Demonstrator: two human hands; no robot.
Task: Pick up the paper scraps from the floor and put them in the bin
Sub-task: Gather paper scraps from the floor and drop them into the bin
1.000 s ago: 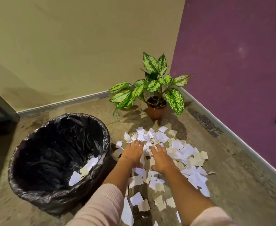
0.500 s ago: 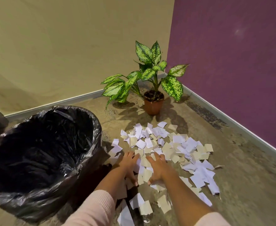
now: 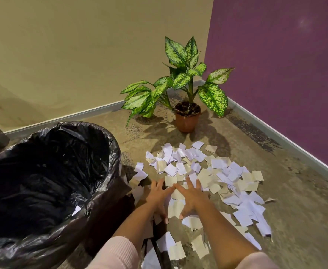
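Observation:
A heap of white and cream paper scraps (image 3: 213,171) covers the floor in front of me. Both hands lie flat on its near edge with fingers spread. My left hand (image 3: 158,197) and my right hand (image 3: 191,197) angle toward each other, fingertips nearly meeting, with scraps (image 3: 175,207) caught between the palms. Neither hand has lifted anything off the floor. The bin (image 3: 109,144), lined with a black plastic bag, stands to the left, touching the heap's edge. One white scrap (image 3: 76,210) shows inside it.
A potted plant (image 3: 187,121) with speckled green leaves stands in the corner behind the scraps. A beige wall runs behind it and a purple wall (image 3: 285,74) on the right. More scraps (image 3: 175,249) lie between my forearms.
Both hands have slid back toward me across the heap and closed in on each other, dragging scraps together. The view has dipped closer to the floor.

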